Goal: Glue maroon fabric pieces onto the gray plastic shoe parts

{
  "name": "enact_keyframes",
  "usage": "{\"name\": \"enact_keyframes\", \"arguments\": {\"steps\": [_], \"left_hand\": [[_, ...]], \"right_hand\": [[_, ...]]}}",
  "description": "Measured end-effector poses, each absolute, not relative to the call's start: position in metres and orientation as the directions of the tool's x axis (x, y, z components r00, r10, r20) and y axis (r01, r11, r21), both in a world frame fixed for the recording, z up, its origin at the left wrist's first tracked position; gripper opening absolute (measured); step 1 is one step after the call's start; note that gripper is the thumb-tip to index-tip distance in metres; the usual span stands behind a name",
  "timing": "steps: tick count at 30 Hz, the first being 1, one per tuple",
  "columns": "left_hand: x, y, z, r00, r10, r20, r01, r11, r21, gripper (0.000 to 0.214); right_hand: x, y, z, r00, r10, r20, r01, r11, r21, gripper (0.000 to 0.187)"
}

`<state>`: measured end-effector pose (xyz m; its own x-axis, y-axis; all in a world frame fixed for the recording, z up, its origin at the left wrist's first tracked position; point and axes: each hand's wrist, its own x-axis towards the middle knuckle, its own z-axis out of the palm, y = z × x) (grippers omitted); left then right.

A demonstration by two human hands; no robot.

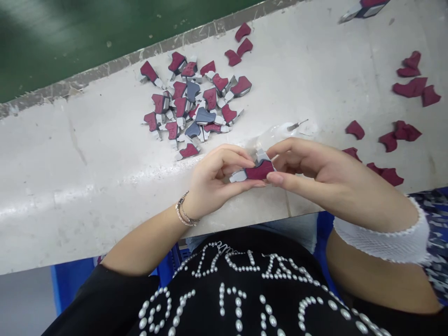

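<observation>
Both hands meet over the near edge of the white table [87, 186] on one small piece [257, 171]: a maroon pad on a grey-and-white plastic part. My left hand [213, 179] pinches its left end between thumb and fingers. My right hand [315, 175] presses fingertips on its right side and top. A heap of finished parts [194, 105], maroon and grey-blue faces on white bases, lies just beyond my left hand.
Loose maroon fabric pads [392, 140] are scattered to the right, with a few more at the back [240, 46]. A small metal tool [297, 124] lies past my hands. A green belt [70, 32] runs along the far edge. Blue crates sit below the table.
</observation>
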<state>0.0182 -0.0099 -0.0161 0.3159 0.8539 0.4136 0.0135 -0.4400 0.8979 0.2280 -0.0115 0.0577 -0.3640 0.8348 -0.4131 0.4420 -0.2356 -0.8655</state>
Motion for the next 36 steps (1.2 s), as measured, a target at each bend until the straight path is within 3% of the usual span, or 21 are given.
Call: {"name": "enact_keyframes", "arguments": {"steps": [9,14,27,36], "left_hand": [[0.017,-0.006,-0.016,0.330,0.819,0.469,0.008,-0.499,0.866,0.037],[0.019,-0.005,-0.014,0.342,0.781,0.522,0.003,-0.557,0.831,0.031],[0.017,-0.001,-0.011,0.354,0.709,0.610,0.023,-0.659,0.752,0.027],[0.017,0.001,-0.008,0.380,0.681,0.626,-0.011,-0.674,0.739,0.027]], "right_hand": [[0.229,-0.011,0.057,-0.423,0.804,-0.417,0.421,-0.233,-0.876,0.026],[0.227,-0.010,0.056,-0.463,0.813,-0.353,0.338,-0.207,-0.918,0.018],[0.227,-0.011,0.053,-0.461,0.836,-0.299,0.338,-0.146,-0.930,0.021],[0.227,-0.020,0.069,-0.468,0.847,-0.253,0.533,0.042,-0.845,0.022]]}}
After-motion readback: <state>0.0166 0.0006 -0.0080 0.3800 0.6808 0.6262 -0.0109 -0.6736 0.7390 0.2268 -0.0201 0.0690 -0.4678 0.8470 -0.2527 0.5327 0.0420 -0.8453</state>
